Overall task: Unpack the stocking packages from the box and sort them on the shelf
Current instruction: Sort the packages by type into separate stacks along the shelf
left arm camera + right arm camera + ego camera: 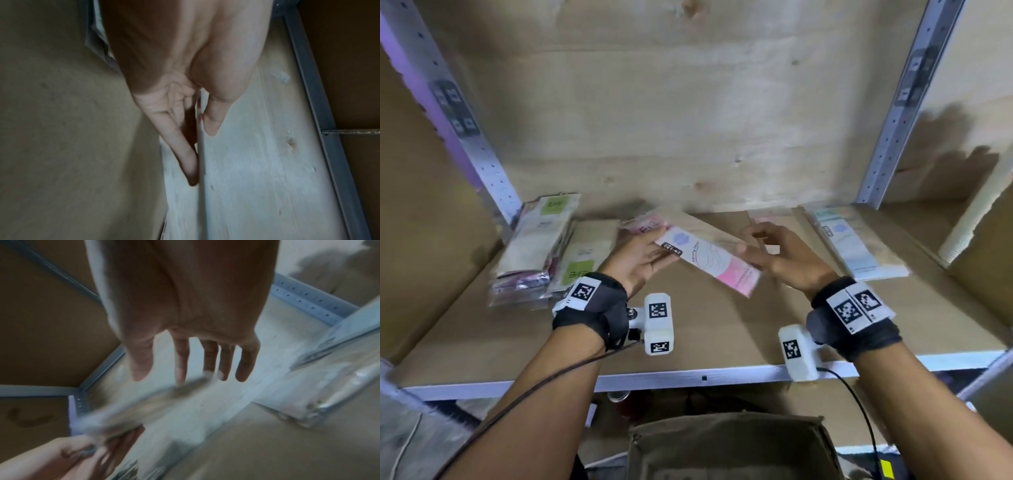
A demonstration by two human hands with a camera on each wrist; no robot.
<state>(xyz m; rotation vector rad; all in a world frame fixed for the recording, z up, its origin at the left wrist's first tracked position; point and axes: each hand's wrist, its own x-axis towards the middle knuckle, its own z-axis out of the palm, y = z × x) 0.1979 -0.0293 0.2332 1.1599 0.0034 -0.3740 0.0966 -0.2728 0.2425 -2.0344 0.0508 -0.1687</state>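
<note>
A flat pink-and-white stocking package (710, 262) is held slanted just above the shelf board (705, 329). My left hand (643, 255) grips its left end, thumb on top. In the left wrist view the thumb (213, 116) and fingers pinch the package (201, 154), seen edge-on. My right hand (774, 253) hovers at the package's right part with its fingers spread and nearly straight. In the right wrist view the fingertips (191, 376) are just above the blurred package (131, 408); whether they touch it I cannot tell.
Stacks with green labels (541, 240) (582, 260) lie at the shelf's left, and a pink pack (643, 224) lies behind my left hand. A blue-labelled stack (852, 243) lies at the right. The open cardboard box (729, 445) stands below the shelf's front edge.
</note>
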